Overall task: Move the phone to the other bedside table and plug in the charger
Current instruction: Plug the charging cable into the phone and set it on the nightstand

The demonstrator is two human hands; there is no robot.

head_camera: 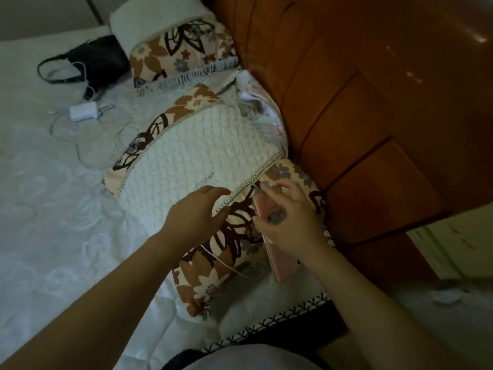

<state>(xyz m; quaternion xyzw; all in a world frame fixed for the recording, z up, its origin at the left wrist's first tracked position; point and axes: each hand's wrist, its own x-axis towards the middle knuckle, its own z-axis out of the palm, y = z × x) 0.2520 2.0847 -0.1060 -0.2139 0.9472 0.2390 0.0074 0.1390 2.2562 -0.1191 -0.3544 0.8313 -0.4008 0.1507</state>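
Note:
My right hand [286, 217] grips a pink phone [277, 260] held on edge above the near floral pillow [208, 276], close to the wooden headboard [360, 124]. My left hand [197, 217] hovers beside it over the pillow's white quilted part, fingers curved; a thin white cable [226, 265] runs out from under it toward the phone. Whether the fingers pinch the cable is hidden. A white charger adapter [82, 112] lies on the bed at the upper left with its cable looped around it.
A black bag [98, 60] lies on the white bedspread [53, 209] beyond the adapter. A second floral pillow [184, 52] and a white cushion [157, 17] sit further along the headboard. The floor [453, 303] shows at the lower right.

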